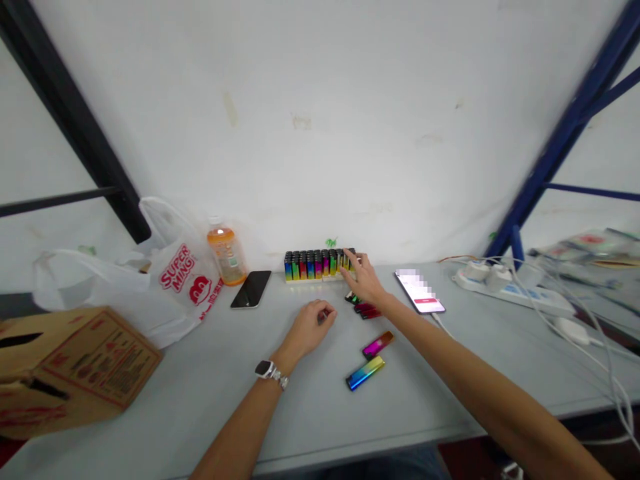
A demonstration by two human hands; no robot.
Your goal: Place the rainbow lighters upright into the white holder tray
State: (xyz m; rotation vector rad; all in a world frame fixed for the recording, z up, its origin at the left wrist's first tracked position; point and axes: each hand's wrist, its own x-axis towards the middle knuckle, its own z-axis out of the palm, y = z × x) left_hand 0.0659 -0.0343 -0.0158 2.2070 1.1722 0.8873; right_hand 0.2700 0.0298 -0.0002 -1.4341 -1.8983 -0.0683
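Note:
A row of upright lighters with black tops and shiny multicoloured bodies stands in a low white tray near the wall. My right hand is at the row's right end, its thumb and index finger around a lighter there. My left hand is curled in front of the row, with a small dark patch at its fingertips that I cannot make out. Several red lighters lie partly beneath my right hand. Closer to me are a magenta-orange lighter and a blue-yellow lighter.
Left of the tray are a black phone, an orange drink bottle, a white plastic bag and a cardboard box. To the right, a lit phone is on a cable, near a power strip with loose cords.

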